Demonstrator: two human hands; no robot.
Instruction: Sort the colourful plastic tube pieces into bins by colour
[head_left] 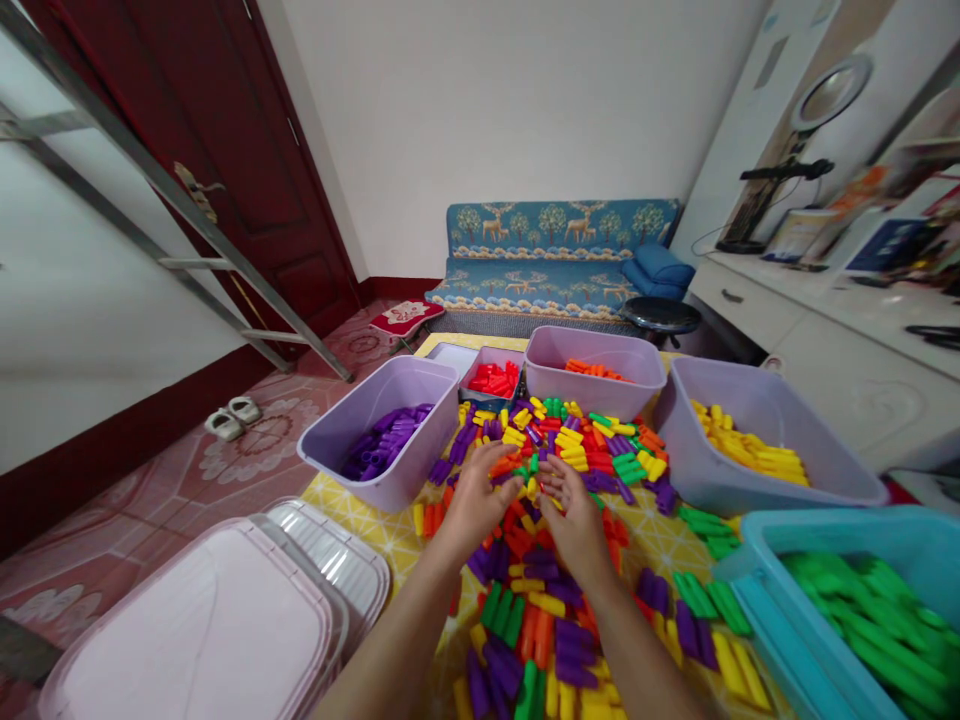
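- Nearest zone: loose plastic pieces lie at the lower edge of the view, between the forearms, on a yellow patterned cloth.
- Work point: a small green piece lies between the hands, among mixed colours. Whether either hand touches it cannot be told.
- Left hand: thumb and fingers stand apart, slightly curved; no pinched piece can be made out.
- Right hand: palm turned inward, fingers spread; no pinched piece can be made out.
- Handling (judged): light, stiff, smooth plastic; low fragility. Rounded sides may roll or slip.
- Hold point (judged): thumb and forefinger across the barrel, at mid-length.
- Axis, green piece: too small and blurred to determine.
- Axis, nearer pieces: the green group points away from the camera, tilted slightly right; a yellow piece lies roughly crosswise.
- Surroundings: a lilac bin of purple pieces stands left; a teal bin of green pieces stands right.
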